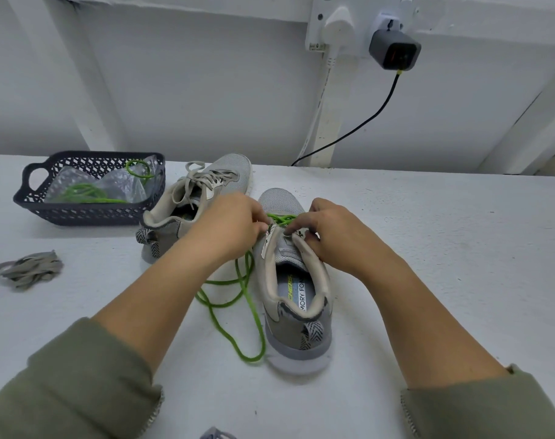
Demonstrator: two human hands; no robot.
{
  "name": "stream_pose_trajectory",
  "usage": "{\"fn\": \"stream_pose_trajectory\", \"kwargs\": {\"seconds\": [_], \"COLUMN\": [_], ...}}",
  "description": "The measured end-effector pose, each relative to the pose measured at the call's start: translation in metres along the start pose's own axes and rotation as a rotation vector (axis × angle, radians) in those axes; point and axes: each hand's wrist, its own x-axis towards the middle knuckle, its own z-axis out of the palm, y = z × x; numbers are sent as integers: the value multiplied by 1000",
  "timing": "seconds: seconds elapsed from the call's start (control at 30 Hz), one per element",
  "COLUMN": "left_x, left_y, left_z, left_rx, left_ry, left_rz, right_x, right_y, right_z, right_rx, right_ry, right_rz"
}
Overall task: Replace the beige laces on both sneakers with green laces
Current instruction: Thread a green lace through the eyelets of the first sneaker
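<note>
A grey sneaker [296, 299] stands in the middle of the white table, heel toward me, with a green lace [244, 299] crossing its lower eyelets and trailing in loops to its left. My left hand [228, 226] pinches the green lace at the sneaker's left eyelet row. My right hand [330, 232] pinches the right eyelet flap and tongue. Behind and to the left lies a second grey sneaker [197, 198], laced in beige. A removed beige lace [29, 269] lies bundled at the far left.
A dark plastic basket [89, 213] at the back left holds a clear bag and another green lace [86, 193]. A black cable [349, 134] runs from a wall charger down to the table's back edge. A grey scrap [217, 434] shows at the bottom edge.
</note>
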Motion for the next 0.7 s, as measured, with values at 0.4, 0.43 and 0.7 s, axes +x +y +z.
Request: {"fn": "stream_pose_trajectory", "kwargs": {"seconds": [0.4, 0.43, 0.7], "left_x": [-4, -2, -13], "left_y": [-2, 0, -11], "left_z": [5, 4, 3], "left_rx": [100, 83, 390], "left_ry": [60, 52, -182], "left_rz": [20, 68, -98], "right_x": [-3, -3, -2], "right_y": [0, 0, 2], "right_z": [2, 3, 5], "right_rx": [12, 13, 29], "right_ry": [31, 33, 47], "right_rz": [-1, -2, 13]}}
